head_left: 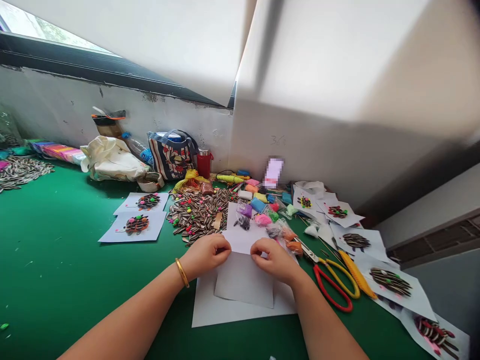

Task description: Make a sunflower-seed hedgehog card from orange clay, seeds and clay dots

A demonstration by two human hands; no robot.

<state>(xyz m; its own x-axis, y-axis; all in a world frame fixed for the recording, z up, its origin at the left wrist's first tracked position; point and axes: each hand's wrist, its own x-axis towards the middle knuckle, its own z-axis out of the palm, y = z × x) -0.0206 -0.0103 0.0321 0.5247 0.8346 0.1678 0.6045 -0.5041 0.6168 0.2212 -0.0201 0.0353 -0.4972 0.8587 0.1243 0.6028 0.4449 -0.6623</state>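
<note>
Between my two hands hangs a small sheet of white paper (244,282), pinched at its upper corners. My left hand (210,254), with a gold bangle on the wrist, closes on the upper left corner. At the upper right corner my right hand (273,259) holds the same sheet between thumb and fingers. A larger white sheet (210,312) lies flat on the table beneath it. Just beyond my left hand spreads a pile of striped sunflower seeds (198,212) dotted with coloured balls. Bags of coloured clay (263,219) lie past my right hand.
Red-and-yellow-handled scissors (333,285) and a yellow utility knife (356,274) lie right of my right forearm. Finished seed pictures on paper (392,282) line the right edge; two more seed pictures (137,225) lie left. Bags (112,160) and a red bottle (204,164) stand along the wall.
</note>
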